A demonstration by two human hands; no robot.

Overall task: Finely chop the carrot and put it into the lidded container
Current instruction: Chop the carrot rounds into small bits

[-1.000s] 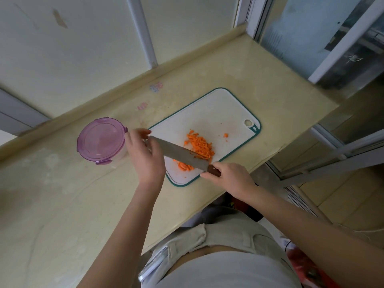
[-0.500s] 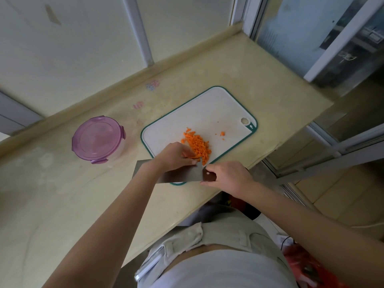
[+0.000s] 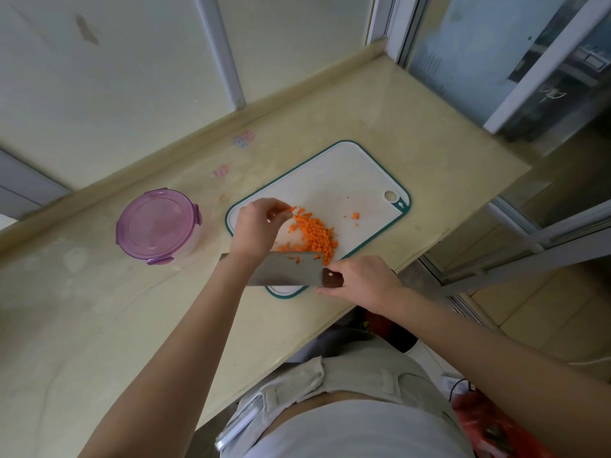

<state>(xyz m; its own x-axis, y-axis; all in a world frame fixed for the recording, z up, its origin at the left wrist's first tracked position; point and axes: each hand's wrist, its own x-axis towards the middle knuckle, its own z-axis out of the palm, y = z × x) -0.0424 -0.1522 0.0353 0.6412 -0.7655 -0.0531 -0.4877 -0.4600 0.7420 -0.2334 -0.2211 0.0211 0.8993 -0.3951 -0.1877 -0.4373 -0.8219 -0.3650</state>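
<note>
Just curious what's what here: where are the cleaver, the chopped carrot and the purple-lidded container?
cleaver (image 3: 287, 269): head view, flat of the blade.
chopped carrot (image 3: 315, 234): head view, middle of the pile.
purple-lidded container (image 3: 157, 223): head view, centre of the lid.

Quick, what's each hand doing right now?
Left hand: open, curved fingers touching the chopped orange carrot bits.
Right hand: gripping the dark handle of the broad steel cleaver.

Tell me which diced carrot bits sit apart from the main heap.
The few stray bits near the hanging hole of the cutting board; bare board separates them from the heap beside the left hand.
</note>
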